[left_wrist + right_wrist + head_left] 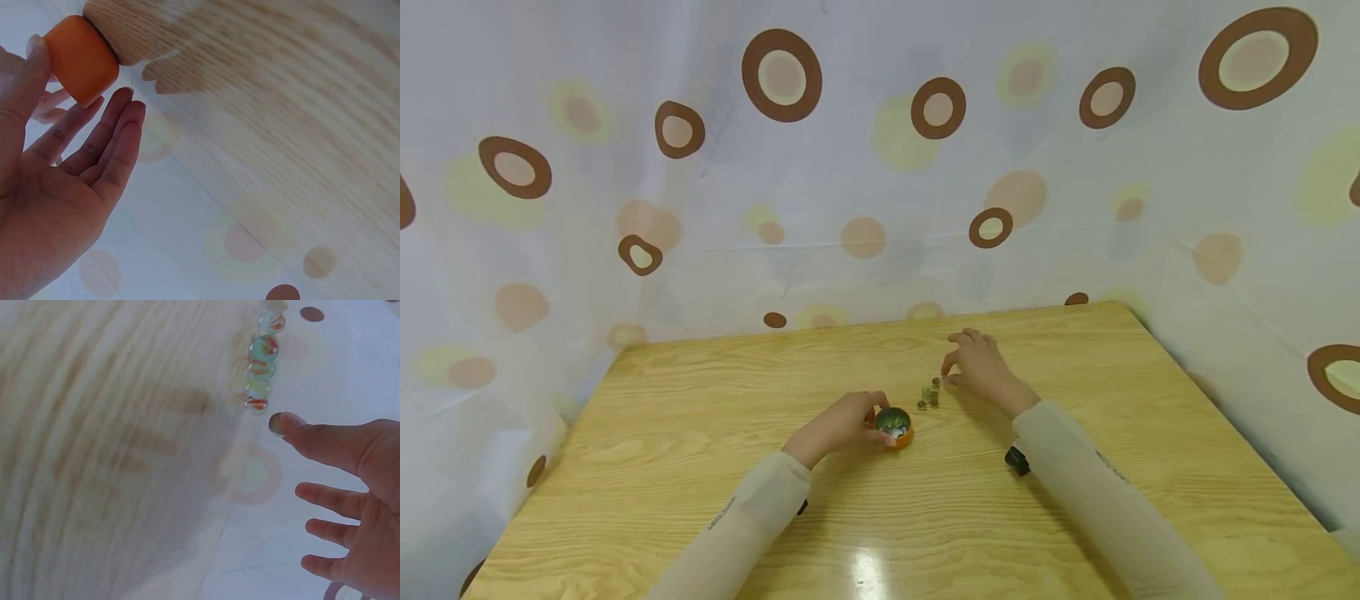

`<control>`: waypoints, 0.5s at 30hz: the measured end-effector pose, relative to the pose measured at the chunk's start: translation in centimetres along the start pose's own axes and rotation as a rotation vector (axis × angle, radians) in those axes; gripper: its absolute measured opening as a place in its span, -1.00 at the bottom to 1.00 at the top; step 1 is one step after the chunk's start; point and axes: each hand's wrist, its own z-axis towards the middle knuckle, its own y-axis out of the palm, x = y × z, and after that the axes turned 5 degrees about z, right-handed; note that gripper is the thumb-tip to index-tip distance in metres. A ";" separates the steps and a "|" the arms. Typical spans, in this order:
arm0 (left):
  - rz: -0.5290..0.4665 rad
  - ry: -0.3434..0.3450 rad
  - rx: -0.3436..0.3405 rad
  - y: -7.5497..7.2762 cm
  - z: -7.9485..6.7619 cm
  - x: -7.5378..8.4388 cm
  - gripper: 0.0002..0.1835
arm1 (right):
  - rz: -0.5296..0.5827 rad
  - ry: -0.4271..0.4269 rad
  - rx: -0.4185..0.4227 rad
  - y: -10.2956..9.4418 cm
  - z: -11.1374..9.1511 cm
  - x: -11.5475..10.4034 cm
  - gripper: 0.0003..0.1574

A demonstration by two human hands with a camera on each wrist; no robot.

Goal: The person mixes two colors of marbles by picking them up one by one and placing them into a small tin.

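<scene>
My left hand point(846, 422) holds a small round orange bowl point(903, 440) at its side, thumb and index finger on the wall. In the left wrist view the orange bowl point(81, 59) shows its smooth outside, and the other fingers stretch out beside it. Greenish glass marbles point(893, 422) lie inside. To the right of the bowl, my right hand point(981, 369) pinches a marble point(275, 424) at the tip of its thumb; the index finger is mostly hidden behind the thumb. Several loose glass marbles point(265, 347) with coloured swirls sit close together near that hand.
The wooden table point(715, 400) carries the bowl and marbles. Behind it and along its sides hangs a pale curtain point(850, 167) with brown and yellow circles. A black wrist device point(1017, 460) shows under the right sleeve.
</scene>
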 end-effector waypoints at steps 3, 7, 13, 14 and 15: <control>0.003 0.009 0.002 0.0 0.1 0.0 -0.50 | -0.013 -0.020 0.022 -0.3 -0.5 -0.7 -0.87; -0.005 0.016 0.007 0.1 0.4 -0.1 -0.51 | 0.013 -0.062 0.048 -0.8 -1.3 -2.1 -0.90; 0.003 0.024 0.015 0.1 0.2 -0.2 -0.52 | 0.052 -0.135 0.051 -1.2 -2.3 -4.2 -0.90; 0.002 0.025 0.015 0.1 0.1 -0.1 -0.52 | 0.060 -0.139 0.048 -1.3 -2.4 -4.4 -0.89; 0.000 0.025 0.014 0.1 0.1 0.0 -0.52 | 0.069 -0.144 0.049 -1.3 -2.5 -4.7 -0.89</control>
